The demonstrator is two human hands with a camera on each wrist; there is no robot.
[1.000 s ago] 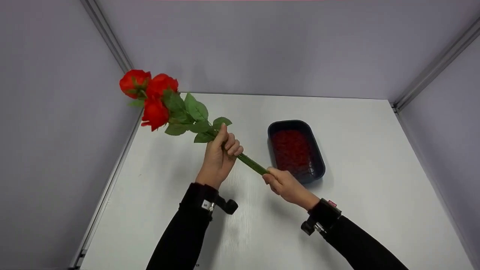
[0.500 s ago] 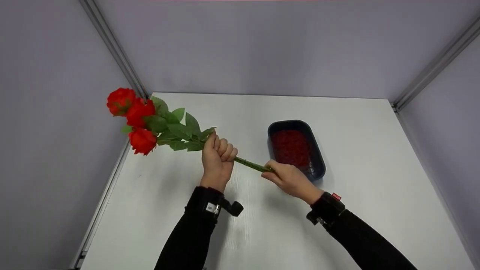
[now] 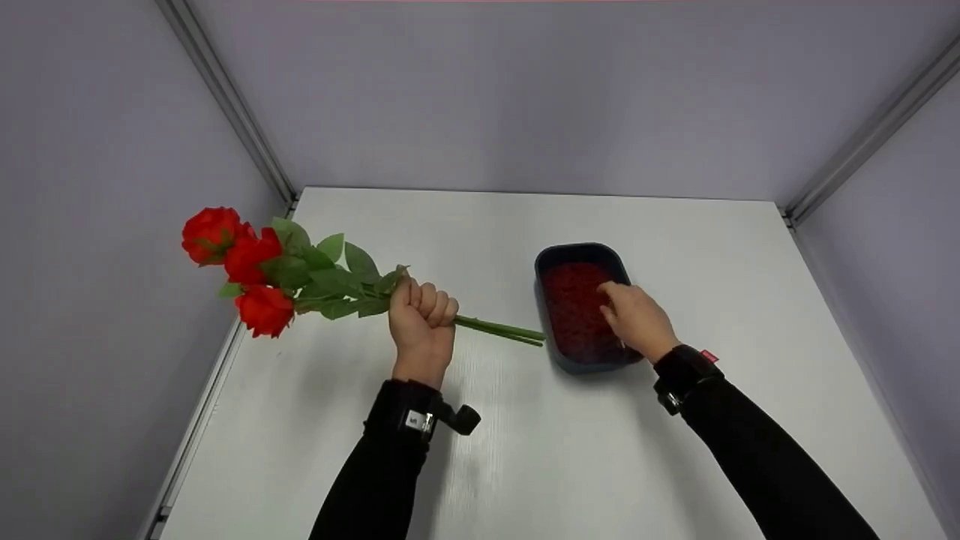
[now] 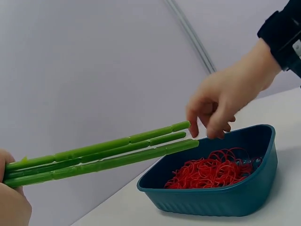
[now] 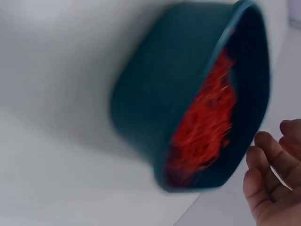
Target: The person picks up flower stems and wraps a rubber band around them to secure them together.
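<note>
The roses (image 3: 247,262) are held tight in the left hand (image 3: 421,319), stems sticking out past the fist. The right hand (image 3: 634,315), fingers loose and holding nothing, hangs over the tub (image 3: 550,259) of red rubber bands (image 3: 574,300).

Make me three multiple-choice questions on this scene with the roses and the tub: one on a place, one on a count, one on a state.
1. Where is the right hand?
A. Over the tub
B. On the stems
C. Flat on the table

2. How many red blooms are there?
A. One
B. Three
C. Five

3. How does the left hand treat the stems?
A. Grips them in a fist
B. Lies open beside them
C. Does not touch them

Answers: 1 A, it hovers above the rubber bands in the tub. 2 B, the head view shows three. 3 A, the fingers curl round the bundle.
</note>
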